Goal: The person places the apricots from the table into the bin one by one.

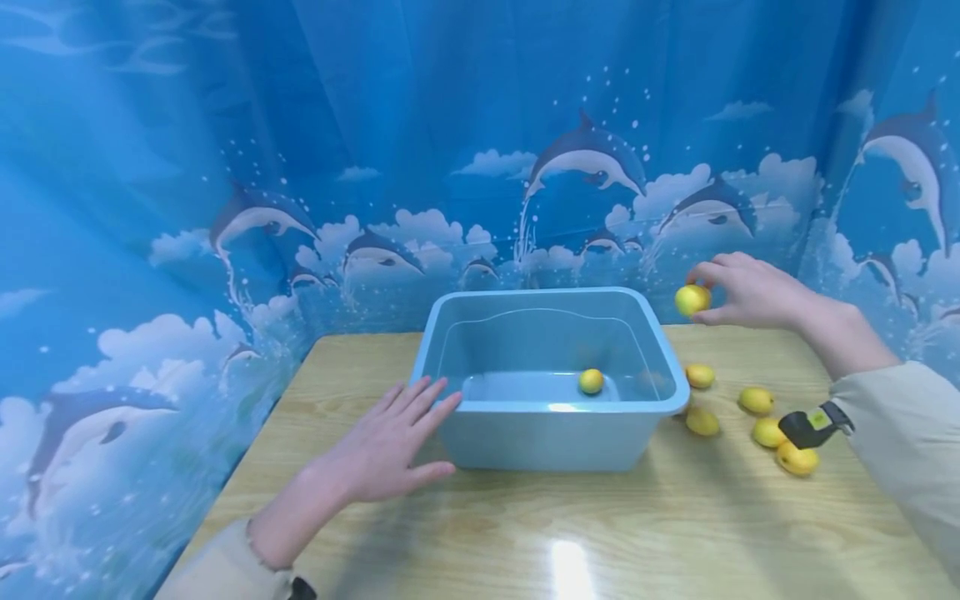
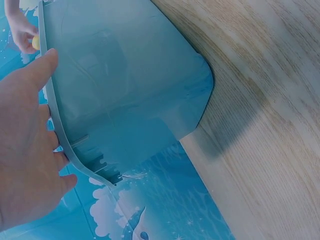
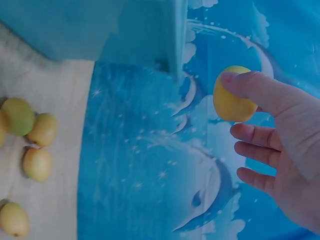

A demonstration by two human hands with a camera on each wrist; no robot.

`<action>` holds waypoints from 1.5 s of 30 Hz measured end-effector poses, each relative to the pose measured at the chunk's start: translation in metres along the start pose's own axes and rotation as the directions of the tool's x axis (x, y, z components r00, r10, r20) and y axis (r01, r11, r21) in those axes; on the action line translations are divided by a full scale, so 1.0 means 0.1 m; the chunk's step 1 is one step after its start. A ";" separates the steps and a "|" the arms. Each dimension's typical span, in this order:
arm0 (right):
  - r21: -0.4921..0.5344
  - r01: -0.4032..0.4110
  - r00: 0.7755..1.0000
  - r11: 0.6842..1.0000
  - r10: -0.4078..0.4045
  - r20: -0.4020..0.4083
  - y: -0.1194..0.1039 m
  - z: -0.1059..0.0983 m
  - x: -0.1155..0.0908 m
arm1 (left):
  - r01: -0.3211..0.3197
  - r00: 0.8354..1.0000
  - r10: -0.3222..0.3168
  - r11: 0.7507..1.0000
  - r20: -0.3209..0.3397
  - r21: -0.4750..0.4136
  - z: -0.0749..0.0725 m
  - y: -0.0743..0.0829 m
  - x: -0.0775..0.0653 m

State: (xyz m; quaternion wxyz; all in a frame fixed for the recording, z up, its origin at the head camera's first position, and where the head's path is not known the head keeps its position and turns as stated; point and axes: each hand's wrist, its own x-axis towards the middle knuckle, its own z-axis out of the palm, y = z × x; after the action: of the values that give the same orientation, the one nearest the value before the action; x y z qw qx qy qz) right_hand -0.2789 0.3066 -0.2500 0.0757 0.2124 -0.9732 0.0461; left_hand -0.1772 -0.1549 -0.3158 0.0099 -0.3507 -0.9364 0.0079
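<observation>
A light blue plastic tub (image 1: 540, 439) stands on the wooden table, with one yellow lemon (image 1: 591, 382) on its floor. My right hand (image 1: 765, 293) is raised beyond the tub's right rim and pinches another lemon (image 3: 234, 97) between thumb and fingers; the remaining fingers are spread loosely. At the tub's front left corner is my left hand (image 1: 390, 442), its fingers extended at the rim (image 2: 60, 125). Whether its fingers press on the rim, I cannot tell.
Several loose lemons (image 1: 756, 401) lie on the table (image 1: 480, 533) to the right of the tub, two of them close against its side. A blue curtain (image 1: 420, 100) printed with dolphins hangs behind the table and along both sides.
</observation>
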 end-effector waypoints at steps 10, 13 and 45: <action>0.001 0.006 1.000 1.000 -0.006 0.013 -0.21 -0.16 0.27 | -0.009 1.000 0.010 1.000 -0.005 0.005 0.01 0.00 0.01; 0.009 0.000 1.000 1.000 0.000 0.021 -0.25 -0.16 0.34 | -0.010 1.000 0.010 1.000 -0.006 0.002 0.01 0.01 0.01; 0.020 -0.019 0.999 1.000 0.018 0.038 -0.16 0.08 0.26 | 0.004 1.000 -0.004 1.000 -0.022 0.012 0.03 0.00 0.00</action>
State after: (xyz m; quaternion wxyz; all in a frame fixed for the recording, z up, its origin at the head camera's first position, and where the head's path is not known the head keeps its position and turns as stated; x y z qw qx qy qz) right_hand -0.2966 0.2801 -0.2523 0.0547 0.2051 -0.9758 0.0525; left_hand -0.1776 -0.1546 -0.3192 0.0224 -0.3486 -0.9369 0.0096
